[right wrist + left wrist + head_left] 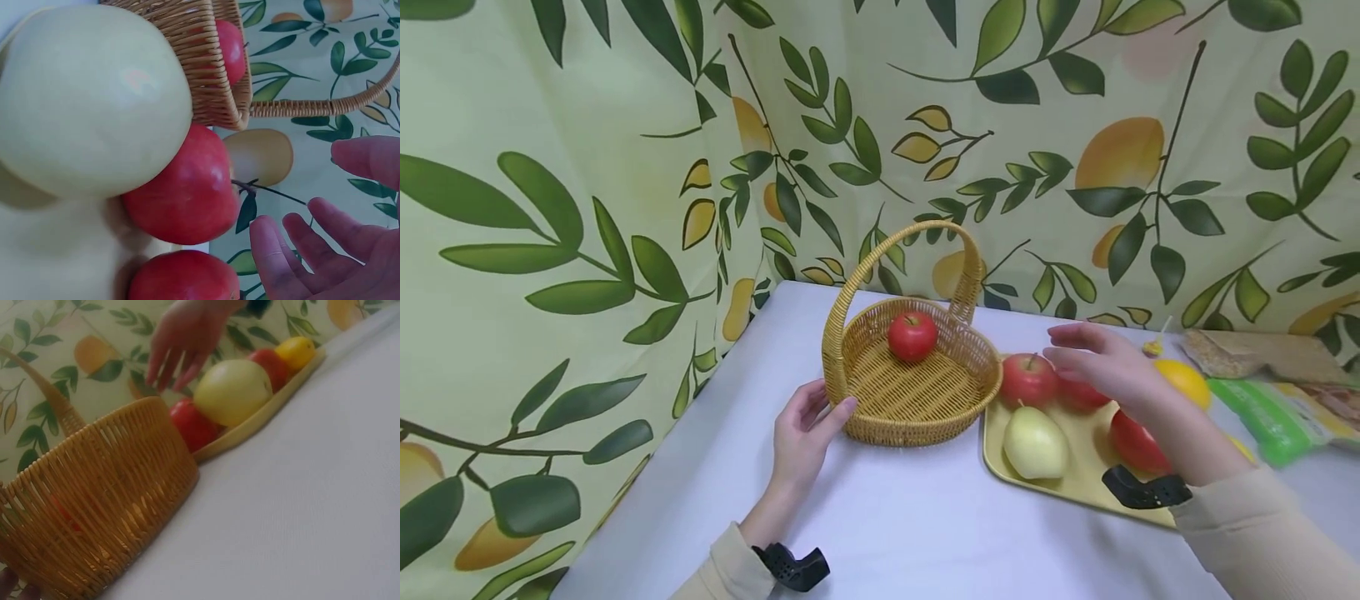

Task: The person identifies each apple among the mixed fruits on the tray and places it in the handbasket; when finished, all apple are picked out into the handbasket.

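Note:
A round wicker basket [902,432] with a tall arched handle stands on the white table, a red apple [913,337] inside it. At the basket's left side my left hand [801,437] holds it, thumb by the rim near the handle's base; in the left wrist view only fingertips show at the lower left corner. My right hand [1097,362] hovers over a yellow tray [1078,492], fingers spread and holding nothing. Below and beside it lie a red apple [187,187], a second red apple [184,278] and a pale yellow-green pear [1036,443].
Farther right on the tray are another red fruit [1138,442], partly hidden by my forearm, and a yellow fruit [1183,383]. Beyond the tray lie a green plastic package [1270,417] and a brown packet [1232,353]. A leaf-patterned cloth [1037,167] hangs behind the table.

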Demonstrator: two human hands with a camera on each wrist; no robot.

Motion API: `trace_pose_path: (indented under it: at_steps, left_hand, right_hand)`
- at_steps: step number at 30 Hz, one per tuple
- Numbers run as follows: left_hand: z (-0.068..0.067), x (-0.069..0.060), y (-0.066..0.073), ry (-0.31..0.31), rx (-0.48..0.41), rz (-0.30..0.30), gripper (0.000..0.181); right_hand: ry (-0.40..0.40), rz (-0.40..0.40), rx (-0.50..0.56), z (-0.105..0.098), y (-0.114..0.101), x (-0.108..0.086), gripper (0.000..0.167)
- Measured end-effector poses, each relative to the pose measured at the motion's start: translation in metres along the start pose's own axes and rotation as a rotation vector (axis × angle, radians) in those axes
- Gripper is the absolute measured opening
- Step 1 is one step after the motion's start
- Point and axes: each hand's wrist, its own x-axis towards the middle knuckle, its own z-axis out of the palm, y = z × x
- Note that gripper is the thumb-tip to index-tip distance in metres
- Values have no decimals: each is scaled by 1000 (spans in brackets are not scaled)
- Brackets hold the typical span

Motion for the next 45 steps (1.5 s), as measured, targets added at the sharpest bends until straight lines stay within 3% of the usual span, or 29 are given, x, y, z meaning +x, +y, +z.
trace_pose_path:
  at_steps: [12, 27, 40, 45]
  left_hand:
    - [0, -2, -1, -1, 5, -10, 36]
    - [5, -3, -5, -8, -11, 0, 36]
    - [0, -1, -4, -6, 10, 0, 38]
    - [-2, 0, -4, -4, 18, 1, 38]
  right_hand:
    - [42, -11, -121, -11, 22, -30, 70]
    - [97, 89, -148, -39, 70, -62, 73]
    - [143, 159, -176, -47, 94, -71, 83]
    - [123, 147, -259, -49, 98, -70, 86]
